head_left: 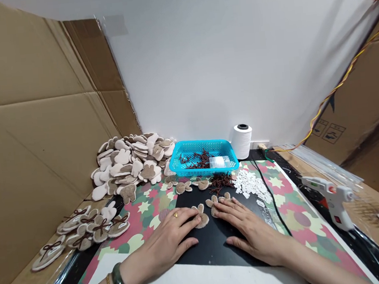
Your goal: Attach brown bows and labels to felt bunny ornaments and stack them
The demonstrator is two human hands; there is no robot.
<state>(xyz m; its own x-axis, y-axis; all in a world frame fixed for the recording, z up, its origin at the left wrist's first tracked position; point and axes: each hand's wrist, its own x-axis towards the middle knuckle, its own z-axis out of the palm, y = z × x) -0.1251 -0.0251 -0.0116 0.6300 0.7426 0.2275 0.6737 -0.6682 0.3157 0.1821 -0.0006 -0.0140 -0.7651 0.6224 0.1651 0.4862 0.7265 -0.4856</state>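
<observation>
My left hand (pixel 170 236) lies flat and open, its fingertips touching a brown fuzzy bunny-shaped fabric piece (pixel 203 219) on the black mat (pixel 209 247). Opposite it, my right hand (pixel 253 230) also rests flat, fingers stretched over a second brown eared piece (pixel 211 202) that is partly covered. Just beyond, two more bunny pieces (pixel 183 187) lie in a row near a heap of dark brown bows (pixel 222 182). Small white tags (pixel 251 184) are scattered beyond my right hand.
A blue basket (pixel 177 154) holds brown bows and a clear container (pixel 219 162). Behind stands a white thread cone (pixel 242 142). At left are a pile of fabric pieces (pixel 134 158) and several bow-trimmed ones (pixel 80 224). A glue gun (pixel 336 203) and black cable (pixel 271 196) are at right.
</observation>
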